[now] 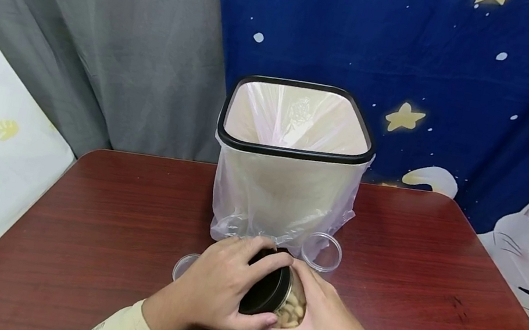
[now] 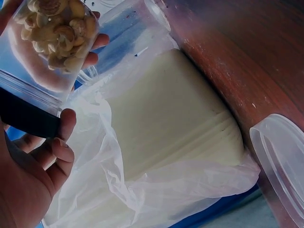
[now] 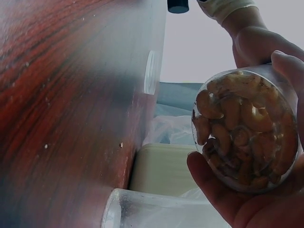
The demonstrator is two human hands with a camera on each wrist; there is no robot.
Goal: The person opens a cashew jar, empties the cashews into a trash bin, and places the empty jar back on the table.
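Note:
A clear jar (image 1: pixel 293 308) of cashews, capped with a black lid (image 1: pixel 268 292), is tilted on its side above the near part of the table. My left hand (image 1: pixel 217 283) grips the lid, fingers over its top edge and thumb below. With the right hand (image 1: pixel 329 324) I hold the jar's clear body. Cashews (image 2: pixel 59 35) show through the wall in the left wrist view, where the lid's black side (image 2: pixel 28 114) lies against the left fingers. The jar's round base, packed with cashews (image 3: pixel 244 128), faces the right wrist camera.
A cream bin (image 1: pixel 286 192) with a black rim and a translucent pinkish bag stands at the table's back. One clear round container (image 1: pixel 319 266) is by its front right; another (image 1: pixel 184 265) sits partly behind my left hand. The reddish-brown table (image 1: pixel 128 212) ends before the curtains.

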